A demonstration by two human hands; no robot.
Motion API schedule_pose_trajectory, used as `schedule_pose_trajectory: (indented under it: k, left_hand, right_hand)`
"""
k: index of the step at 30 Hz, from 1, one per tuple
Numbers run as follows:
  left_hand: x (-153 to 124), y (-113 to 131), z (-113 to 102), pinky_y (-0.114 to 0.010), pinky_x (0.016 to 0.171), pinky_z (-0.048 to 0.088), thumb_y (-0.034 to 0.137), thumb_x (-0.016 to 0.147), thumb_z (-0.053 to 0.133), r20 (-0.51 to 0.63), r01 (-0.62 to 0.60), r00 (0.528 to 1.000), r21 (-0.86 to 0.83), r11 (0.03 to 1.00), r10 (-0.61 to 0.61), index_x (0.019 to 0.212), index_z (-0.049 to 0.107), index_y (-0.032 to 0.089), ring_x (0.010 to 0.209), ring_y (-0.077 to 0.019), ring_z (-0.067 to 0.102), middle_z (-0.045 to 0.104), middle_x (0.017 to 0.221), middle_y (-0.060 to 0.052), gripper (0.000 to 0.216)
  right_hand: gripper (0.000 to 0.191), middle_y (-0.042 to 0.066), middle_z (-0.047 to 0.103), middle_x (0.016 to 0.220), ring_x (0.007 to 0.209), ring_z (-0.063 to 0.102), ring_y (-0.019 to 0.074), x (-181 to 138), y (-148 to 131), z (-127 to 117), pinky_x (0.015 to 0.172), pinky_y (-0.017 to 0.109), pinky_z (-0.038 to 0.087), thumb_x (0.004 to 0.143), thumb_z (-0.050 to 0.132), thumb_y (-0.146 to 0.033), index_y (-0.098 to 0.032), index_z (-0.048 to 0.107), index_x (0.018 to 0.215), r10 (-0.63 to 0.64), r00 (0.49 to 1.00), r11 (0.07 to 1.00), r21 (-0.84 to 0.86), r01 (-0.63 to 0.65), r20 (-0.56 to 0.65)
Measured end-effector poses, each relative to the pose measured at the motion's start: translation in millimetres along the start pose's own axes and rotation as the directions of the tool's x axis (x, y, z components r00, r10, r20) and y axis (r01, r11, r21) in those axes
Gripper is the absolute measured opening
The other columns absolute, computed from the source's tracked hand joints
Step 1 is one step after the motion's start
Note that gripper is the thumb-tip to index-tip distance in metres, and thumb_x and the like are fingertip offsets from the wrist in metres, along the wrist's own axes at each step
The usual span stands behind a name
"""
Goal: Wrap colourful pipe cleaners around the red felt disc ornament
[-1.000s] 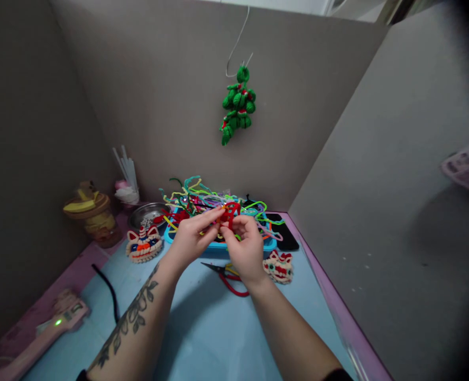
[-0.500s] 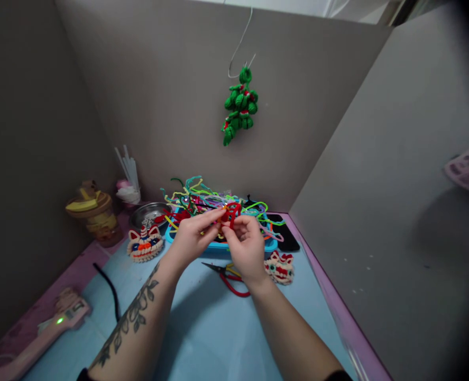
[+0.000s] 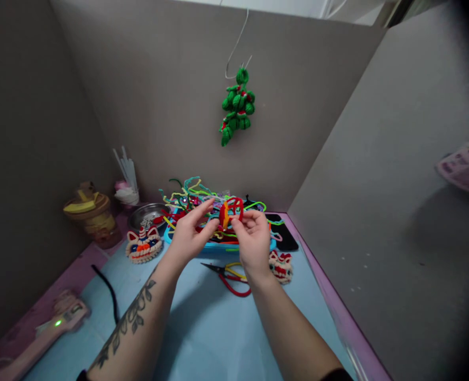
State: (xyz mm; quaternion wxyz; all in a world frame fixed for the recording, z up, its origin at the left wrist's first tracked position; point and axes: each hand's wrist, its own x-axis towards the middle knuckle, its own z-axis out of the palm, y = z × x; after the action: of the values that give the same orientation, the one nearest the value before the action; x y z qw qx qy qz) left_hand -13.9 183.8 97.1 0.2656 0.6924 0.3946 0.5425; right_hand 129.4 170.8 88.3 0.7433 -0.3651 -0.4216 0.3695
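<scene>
My left hand [image 3: 192, 235] and my right hand [image 3: 254, 238] are raised together over the blue table [image 3: 202, 328]. Both pinch a small red and orange pipe-cleaner loop [image 3: 231, 210] between their fingertips, the left from its left side and the right from its right side. Just behind the hands lies a blue tray [image 3: 214, 244] piled with a tangle of coloured pipe cleaners [image 3: 194, 198]. Red-handled scissors [image 3: 230, 278] lie on the table under my right wrist.
Two woven lion-face pieces lie on the table, one [image 3: 143, 244] at left, one [image 3: 281, 264] at right. A pink glue gun [image 3: 55, 323] with a green light lies front left. A metal dish [image 3: 149, 214], a jar [image 3: 91, 211] and a black phone [image 3: 284, 233] stand behind. A green ornament [image 3: 237, 106] hangs on the partition.
The hands have spread slightly apart and turned the red loop, so its orange part now shows on the left. The right hand has shifted a little to the right.
</scene>
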Motion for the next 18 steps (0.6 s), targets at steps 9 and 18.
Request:
schedule_pose_trajectory:
  k: [9,18]
  left_hand:
    - [2.2,-4.0,20.6,-0.022,0.060,0.048,0.030,0.067,0.076,0.135,0.506,0.824,-0.612,0.608,-0.551,0.110,0.050,0.019,0.072,-0.0130,0.064,0.065,0.086,-0.002,0.052]
    - [2.0,5.6,26.0,-0.023,0.058,0.050,0.014,0.065,0.077,0.226,0.544,0.705,-0.781,0.308,-0.672,0.107,0.054,0.016,0.068,-0.0132,0.065,0.067,0.081,-0.004,0.048]
  right_hand:
    - [0.040,-0.008,0.060,0.069,0.065,0.059,0.0092,15.8,6.6,-4.3,0.067,0.023,0.046,0.055,0.078,-0.024,-0.023,0.046,0.079,0.344,0.938,0.838,0.433,-0.331,0.051]
    - [0.034,-0.008,0.052,0.067,0.063,0.053,0.0083,21.1,19.1,-6.9,0.067,0.023,0.042,0.058,0.076,-0.026,-0.021,0.045,0.071,0.207,0.978,0.914,0.360,-0.188,-0.016]
